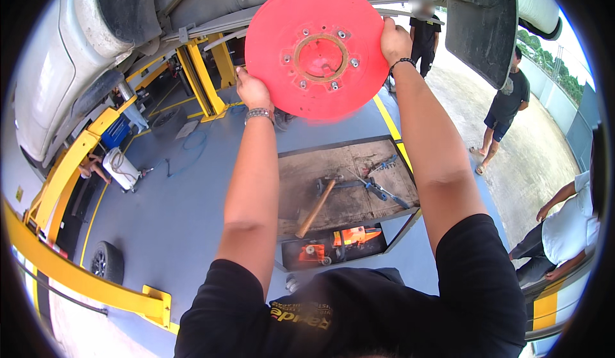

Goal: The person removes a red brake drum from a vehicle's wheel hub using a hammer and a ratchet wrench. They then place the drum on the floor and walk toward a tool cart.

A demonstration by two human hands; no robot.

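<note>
A round red brake drum [275,50] is raised in front of me, close below the underside of a lifted vehicle [218,2]. Wheel studs stick out around its central hole. My left hand [254,91] grips the drum's lower left rim, thumb up, with the other fingers hidden behind it. On the upper right rim, my right hand [395,41] is closed around the edge, its fingertips partly out of sight. Both arms are stretched out and carry the drum between them.
Below the drum stands a tool cart [295,172] with a wooden-handled hammer [316,209], pliers [375,190] and orange tools [352,235] on its lower shelf. Yellow lift posts [205,82] rise at left. A loose wheel [107,262] sits on the floor. Several people [509,95] are at the right.
</note>
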